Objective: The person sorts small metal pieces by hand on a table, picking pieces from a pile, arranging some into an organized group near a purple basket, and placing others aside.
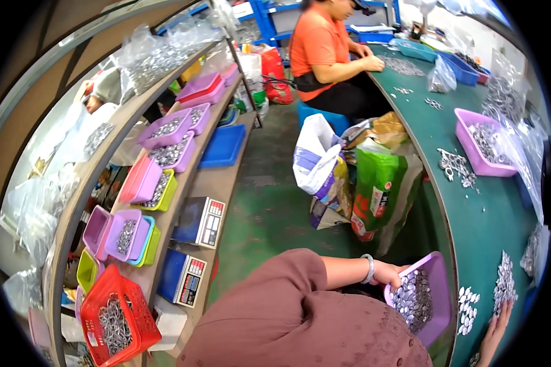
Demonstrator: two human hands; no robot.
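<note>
My left hand is closed on the rim of a purple plastic basket, held tilted at the table's edge. Small, shiny, rounded metal pieces fill much of it. On the green tabletop, my right hand lies with fingers stretched out against a long heap of small metal pieces. A smaller patch of flat metal pieces lies between that heap and the basket.
Another purple basket and loose metal parts stand farther along the table. A person in orange sits at its far end. Full sacks crowd the floor. Left, shelves hold baskets, a red one, and scales.
</note>
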